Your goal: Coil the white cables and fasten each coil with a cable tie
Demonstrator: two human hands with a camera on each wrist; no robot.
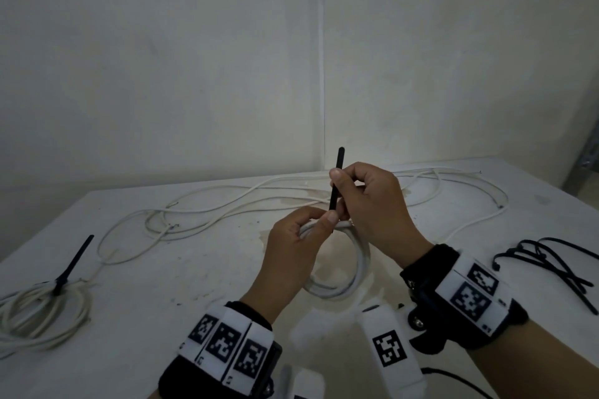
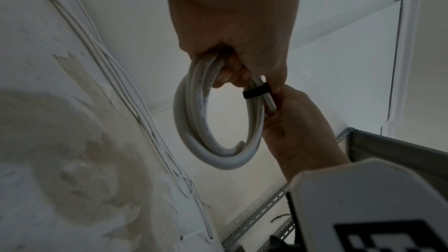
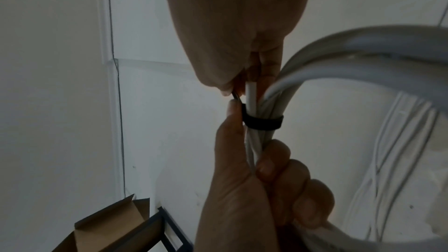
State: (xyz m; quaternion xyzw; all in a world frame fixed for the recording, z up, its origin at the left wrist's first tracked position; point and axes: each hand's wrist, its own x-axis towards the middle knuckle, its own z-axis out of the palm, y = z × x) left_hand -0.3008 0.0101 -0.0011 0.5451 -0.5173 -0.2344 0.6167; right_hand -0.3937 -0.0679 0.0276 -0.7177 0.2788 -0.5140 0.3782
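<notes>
A white cable coil (image 1: 358,272) is held upright over the table (image 1: 181,272). My left hand (image 1: 316,222) grips the coil's top, fingers curled round the bundled strands (image 2: 194,122). A black cable tie (image 1: 335,185) is looped round the bundle as a band (image 3: 263,122) just beyond the left thumb. My right hand (image 1: 342,183) pinches the tie's tail, which sticks up above the fingers. A short free cable end (image 3: 251,95) lies beside the band under the right fingers.
A finished coil (image 1: 42,317) with a black tie (image 1: 74,262) lies at the table's left edge. Loose white cables (image 1: 227,207) sprawl across the back of the table. Several spare black ties (image 1: 551,266) lie at the right. Walls stand close behind.
</notes>
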